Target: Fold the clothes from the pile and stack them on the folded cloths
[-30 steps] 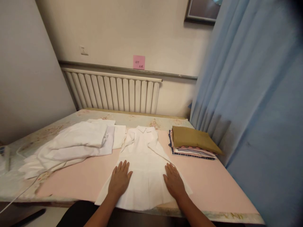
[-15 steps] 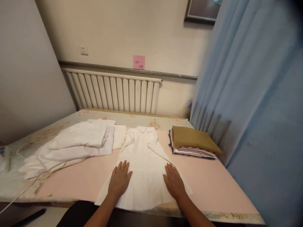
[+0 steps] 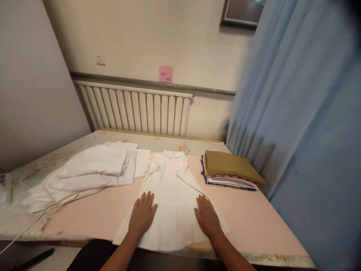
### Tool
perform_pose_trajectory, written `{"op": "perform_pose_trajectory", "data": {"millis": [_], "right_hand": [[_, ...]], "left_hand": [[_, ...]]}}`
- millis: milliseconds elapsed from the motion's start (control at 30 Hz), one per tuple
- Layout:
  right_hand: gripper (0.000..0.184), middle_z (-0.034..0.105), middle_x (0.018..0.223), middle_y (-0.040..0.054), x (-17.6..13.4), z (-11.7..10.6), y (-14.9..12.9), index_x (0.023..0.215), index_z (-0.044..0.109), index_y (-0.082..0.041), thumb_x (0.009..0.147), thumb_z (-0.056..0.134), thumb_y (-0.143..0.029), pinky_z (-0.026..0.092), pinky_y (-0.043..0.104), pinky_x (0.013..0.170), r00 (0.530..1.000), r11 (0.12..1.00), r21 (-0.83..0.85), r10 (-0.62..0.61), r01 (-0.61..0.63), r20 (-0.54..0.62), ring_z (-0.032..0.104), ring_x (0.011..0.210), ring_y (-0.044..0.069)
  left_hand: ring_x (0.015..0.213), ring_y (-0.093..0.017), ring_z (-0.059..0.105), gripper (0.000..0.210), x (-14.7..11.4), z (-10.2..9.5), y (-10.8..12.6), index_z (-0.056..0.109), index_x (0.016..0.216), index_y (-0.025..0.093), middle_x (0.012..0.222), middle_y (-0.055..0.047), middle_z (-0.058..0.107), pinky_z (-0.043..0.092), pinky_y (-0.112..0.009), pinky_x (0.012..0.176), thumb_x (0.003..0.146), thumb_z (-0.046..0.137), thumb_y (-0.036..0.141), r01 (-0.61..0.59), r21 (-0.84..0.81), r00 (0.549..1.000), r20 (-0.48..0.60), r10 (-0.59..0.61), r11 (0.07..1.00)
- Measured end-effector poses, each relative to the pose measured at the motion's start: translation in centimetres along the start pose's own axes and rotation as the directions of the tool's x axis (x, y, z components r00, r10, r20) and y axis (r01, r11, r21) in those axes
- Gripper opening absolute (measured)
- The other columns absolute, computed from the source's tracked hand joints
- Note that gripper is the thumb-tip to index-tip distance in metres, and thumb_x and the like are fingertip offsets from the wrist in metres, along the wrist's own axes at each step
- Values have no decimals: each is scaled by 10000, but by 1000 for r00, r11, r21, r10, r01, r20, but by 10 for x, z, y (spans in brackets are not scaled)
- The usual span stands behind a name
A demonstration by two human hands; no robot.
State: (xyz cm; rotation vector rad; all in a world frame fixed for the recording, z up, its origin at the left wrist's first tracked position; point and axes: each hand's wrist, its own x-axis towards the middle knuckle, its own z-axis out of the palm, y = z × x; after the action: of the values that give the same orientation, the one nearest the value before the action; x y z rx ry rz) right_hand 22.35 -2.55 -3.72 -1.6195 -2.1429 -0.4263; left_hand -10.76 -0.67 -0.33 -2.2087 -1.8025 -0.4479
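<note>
A white collared, long-sleeved garment like a dress (image 3: 172,210) lies spread out in front of me, its collar towards the wall and its flared hem at the table's near edge. My left hand (image 3: 143,212) rests flat on its left side, fingers stretched out. On its right side lies my right hand (image 3: 208,215), also flat with fingers extended. Neither hand grips the cloth. The sleeves are laid along the body of the garment. Beneath it is a pink cloth (image 3: 248,222).
A heap of white garments (image 3: 87,169) lies to the left. At the right sits a folded stack topped by an olive cloth (image 3: 232,163). A floral-covered table (image 3: 158,140) meets a radiator (image 3: 135,107). A blue curtain (image 3: 282,94) hangs right; a white cord (image 3: 28,230) runs at left.
</note>
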Motion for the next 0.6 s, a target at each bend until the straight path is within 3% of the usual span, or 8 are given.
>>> {"op": "perform_pose_trajectory", "data": {"millis": [600], "right_hand": [[436, 502, 1428, 147, 0, 0, 0, 1329, 539, -97, 941, 449, -276, 300, 446, 1148, 1000, 1000, -16, 3, -3, 5, 411, 1363, 277]], "left_hand": [[1392, -309, 379, 517, 0, 5, -2, 503, 1393, 173, 1470, -107, 478, 322, -506, 1105, 960, 376, 426, 5, -10, 1000, 22, -5, 1000]]}}
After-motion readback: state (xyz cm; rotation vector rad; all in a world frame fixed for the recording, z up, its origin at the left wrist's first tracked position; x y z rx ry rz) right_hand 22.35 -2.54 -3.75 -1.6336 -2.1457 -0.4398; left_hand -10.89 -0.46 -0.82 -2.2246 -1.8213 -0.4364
